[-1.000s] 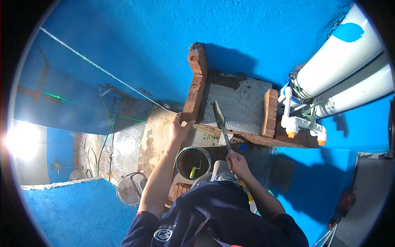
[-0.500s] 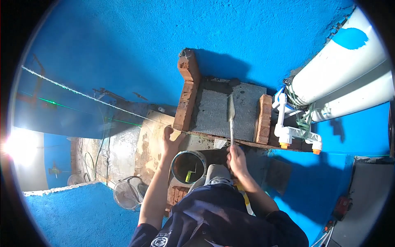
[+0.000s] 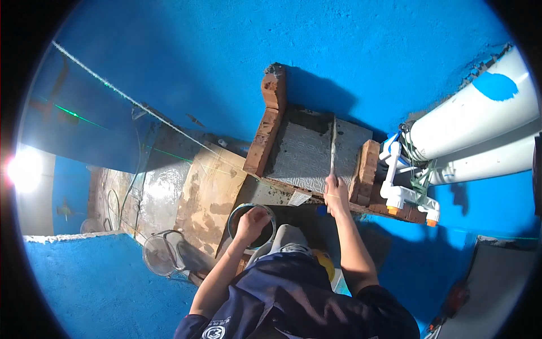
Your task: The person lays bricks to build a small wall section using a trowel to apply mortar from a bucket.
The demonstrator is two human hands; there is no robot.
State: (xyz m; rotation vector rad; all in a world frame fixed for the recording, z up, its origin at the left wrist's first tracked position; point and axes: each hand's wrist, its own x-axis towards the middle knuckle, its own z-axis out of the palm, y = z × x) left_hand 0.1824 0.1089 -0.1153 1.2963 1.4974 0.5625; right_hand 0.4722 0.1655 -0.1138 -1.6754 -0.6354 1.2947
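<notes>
My right hand (image 3: 337,195) is closed around the handle of a trowel (image 3: 333,144). Its blade, seen nearly edge-on, lies over a grey slab (image 3: 302,150) with a wavy-lined surface and dark mortar along its far edge. Bricks (image 3: 264,138) border the slab on the left, and another brick (image 3: 368,164) stands along its right side. Over the mouth of a round bucket (image 3: 274,226) near my legs is my left hand (image 3: 253,225), fingers curled in. What it holds, if anything, is hidden.
Large white pipes (image 3: 468,127) and a white pipe fitting with orange caps (image 3: 394,186) stand at the right. A white string (image 3: 130,101) slants in from upper left. A stained tan sheet (image 3: 212,183) lies left of the bucket, near a round frame-like object (image 3: 161,254).
My left hand has gone from the left brick's near corner down to the bucket. The trowel has shifted slightly right and turned edge-on. The view has tilted a little.
</notes>
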